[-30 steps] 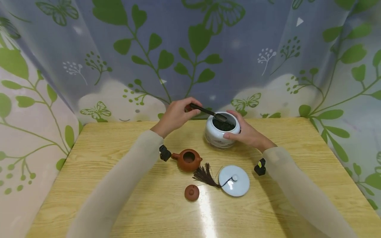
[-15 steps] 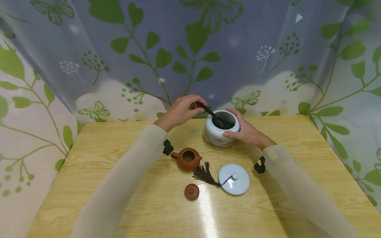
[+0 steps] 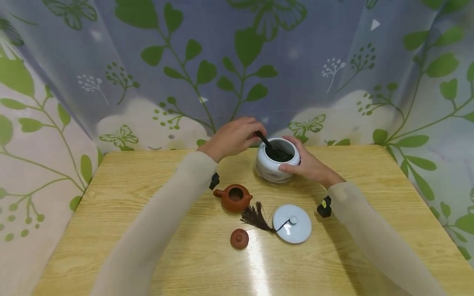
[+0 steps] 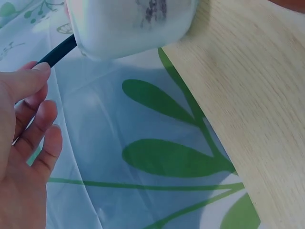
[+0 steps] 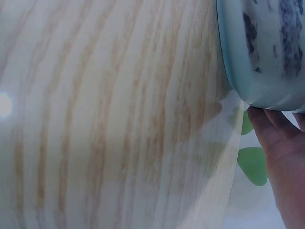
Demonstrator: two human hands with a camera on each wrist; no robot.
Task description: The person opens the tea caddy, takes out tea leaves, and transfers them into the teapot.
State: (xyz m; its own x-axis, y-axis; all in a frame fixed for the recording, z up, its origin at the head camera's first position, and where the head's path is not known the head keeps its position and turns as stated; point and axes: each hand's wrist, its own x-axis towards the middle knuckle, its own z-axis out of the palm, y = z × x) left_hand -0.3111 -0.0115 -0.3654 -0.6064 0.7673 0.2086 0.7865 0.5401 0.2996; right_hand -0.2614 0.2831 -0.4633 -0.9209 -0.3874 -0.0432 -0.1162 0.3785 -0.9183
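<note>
Near the table's back edge stands a white porcelain jar (image 3: 273, 172) with a faint painted pattern and dark leaves, which look like tea (image 3: 280, 155), inside. My left hand (image 3: 235, 139) pinches the handle of a black scoop (image 3: 264, 140) between thumb and fingers; its bowl is down in the jar, hidden among the leaves. In the left wrist view the handle (image 4: 59, 53) slants behind the jar, while the other fingers curl loosely. With thumb in front and fingers round the far side, my right hand (image 3: 312, 166) holds the jar's right side.
A brown clay teapot (image 3: 235, 205), lidless, sits before the jar, its small lid (image 3: 239, 239) nearer me. The jar's white lid (image 3: 296, 232) lies to the right, with a dark tassel (image 3: 256, 217) tied to its knob. A patterned curtain (image 3: 237, 74) hangs behind the table.
My left hand has moved right, towards the jar. The scoop's bowl, visible at the jar's mouth earlier, has gone down into the leaves. My right hand and the jar have stayed put.
</note>
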